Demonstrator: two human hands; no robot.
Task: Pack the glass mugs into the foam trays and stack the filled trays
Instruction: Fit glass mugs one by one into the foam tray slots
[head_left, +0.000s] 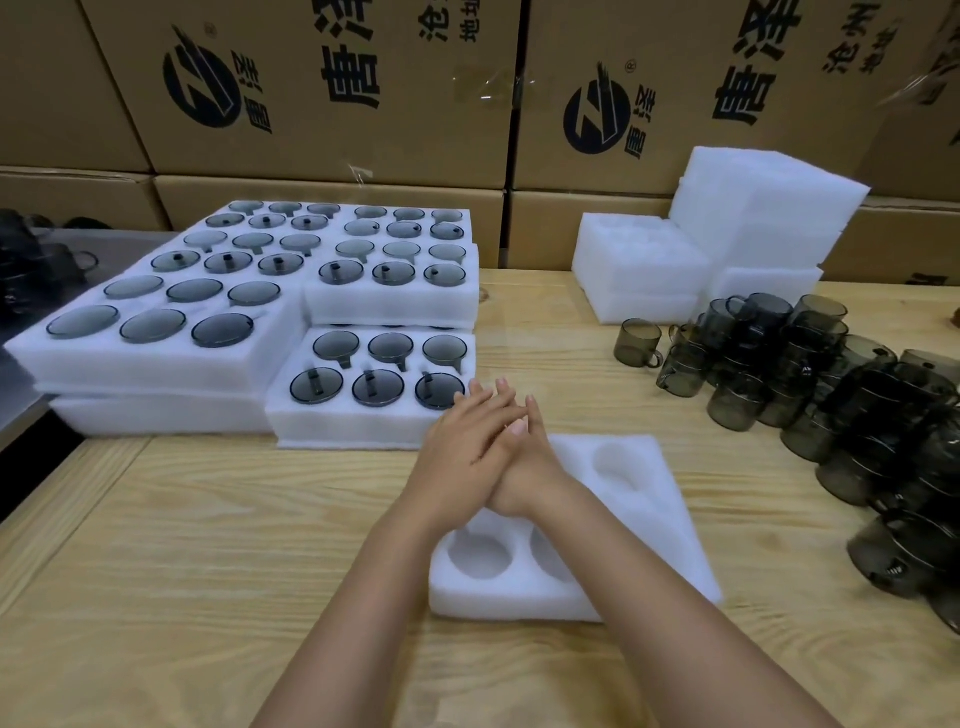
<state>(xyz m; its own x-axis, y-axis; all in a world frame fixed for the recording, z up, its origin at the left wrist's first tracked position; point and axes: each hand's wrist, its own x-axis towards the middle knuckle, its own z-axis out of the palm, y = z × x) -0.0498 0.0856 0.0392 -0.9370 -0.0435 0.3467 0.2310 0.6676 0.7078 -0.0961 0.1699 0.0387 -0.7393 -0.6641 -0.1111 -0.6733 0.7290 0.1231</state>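
Hands (485, 441), palms pressed together, hide part of the foam tray (660, 525).

On the wooden table (208, 571) an empty foam tray (660, 519) lies near the person, with round hollows in it. Above this tray the left hand (462, 447) and the right hand (530, 462) are pressed one against the other, with the fingers straight and pointing to the far side; they hold nothing. Just to the far left of the hands stands a filled tray (353, 431) with six dark glass mugs in it. Behind and to the left of it are more filled trays in stacks (156, 364). At the right, loose mugs (810, 364) lie in a pile. Far right, empty white trays (753, 218) are stacked before the cardboard boxes (337, 104).
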